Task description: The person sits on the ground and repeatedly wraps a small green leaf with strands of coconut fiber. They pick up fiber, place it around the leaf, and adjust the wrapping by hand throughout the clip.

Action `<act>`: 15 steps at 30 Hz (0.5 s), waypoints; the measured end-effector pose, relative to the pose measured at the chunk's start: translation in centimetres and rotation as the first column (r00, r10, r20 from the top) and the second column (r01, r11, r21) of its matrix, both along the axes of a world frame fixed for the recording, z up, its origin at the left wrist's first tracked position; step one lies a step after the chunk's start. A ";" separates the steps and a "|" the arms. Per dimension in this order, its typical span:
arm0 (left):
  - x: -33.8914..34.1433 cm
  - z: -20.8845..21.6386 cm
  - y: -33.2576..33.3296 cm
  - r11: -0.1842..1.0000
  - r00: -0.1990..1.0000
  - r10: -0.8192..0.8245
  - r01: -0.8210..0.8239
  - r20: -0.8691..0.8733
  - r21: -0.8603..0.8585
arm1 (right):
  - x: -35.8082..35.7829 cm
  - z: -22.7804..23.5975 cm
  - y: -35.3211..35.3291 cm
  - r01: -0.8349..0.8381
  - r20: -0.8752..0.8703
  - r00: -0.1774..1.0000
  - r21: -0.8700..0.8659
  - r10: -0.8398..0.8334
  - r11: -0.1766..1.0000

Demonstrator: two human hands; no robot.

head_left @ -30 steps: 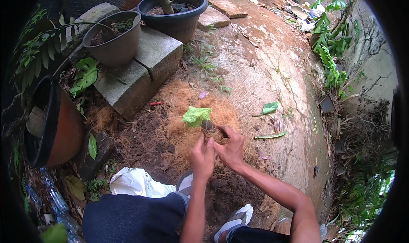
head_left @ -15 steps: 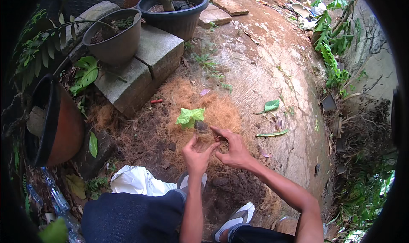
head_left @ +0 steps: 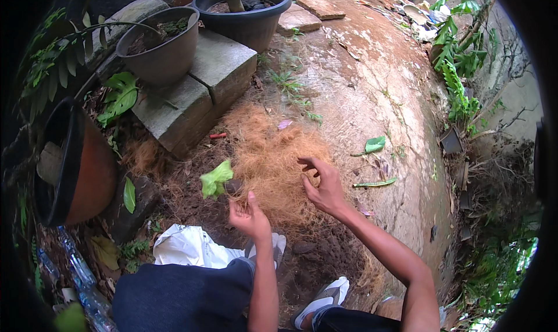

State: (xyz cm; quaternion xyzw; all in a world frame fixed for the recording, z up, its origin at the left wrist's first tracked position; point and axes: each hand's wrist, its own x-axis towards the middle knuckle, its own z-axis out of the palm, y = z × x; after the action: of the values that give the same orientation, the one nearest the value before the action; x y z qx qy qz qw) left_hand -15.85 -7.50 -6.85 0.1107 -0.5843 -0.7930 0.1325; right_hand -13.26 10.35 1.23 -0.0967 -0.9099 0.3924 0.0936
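Our left hand (head_left: 250,220) has drawn the leafy seedling (head_left: 217,179) leftward, fingers pinched on it; our right hand (head_left: 325,189), half-curled, seemingly empty, is freed above brown fibre (head_left: 273,172).

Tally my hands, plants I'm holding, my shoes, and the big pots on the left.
Hands: 2, left hand, right hand
Plant: 1
Shoes: 2, left shoe, right shoe
Big pots: 3, black pot, grey pot, orange pot
Total: 8

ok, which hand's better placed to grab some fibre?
Right hand, I'd say: it looks empty, its fingers are spread, and it's over the fibre's right side. Left hand is holding the plant.
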 end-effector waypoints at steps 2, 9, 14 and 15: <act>0.1 0.3 0.1 0.994 0.994 0.105 -0.105 0.029 -0.014 | -0.1 -0.8 -0.1 -0.057 0.105 0.993 0.035 0.053 0.998; 0.9 -1.0 -0.1 0.981 0.980 0.191 -0.188 0.053 -0.051 | -2.0 -5.0 -3.7 -0.305 0.103 0.950 0.500 0.294 0.811; 0.3 1.0 -0.3 0.950 0.950 0.309 -0.310 0.045 0.025 | -2.4 -8.3 -5.8 -0.389 0.180 0.914 0.644 0.363 0.658; 0.3 0.8 -0.3 0.954 0.954 0.298 -0.299 0.045 0.028 | -2.3 -8.8 -5.7 -0.436 0.233 0.896 0.629 0.379 0.644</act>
State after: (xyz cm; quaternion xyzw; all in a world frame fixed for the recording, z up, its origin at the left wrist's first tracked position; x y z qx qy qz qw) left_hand -15.55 -7.81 -6.06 0.2158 -0.5497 -0.7714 0.2370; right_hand -15.54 4.61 -7.58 0.1348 -0.9897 0.0475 -0.0052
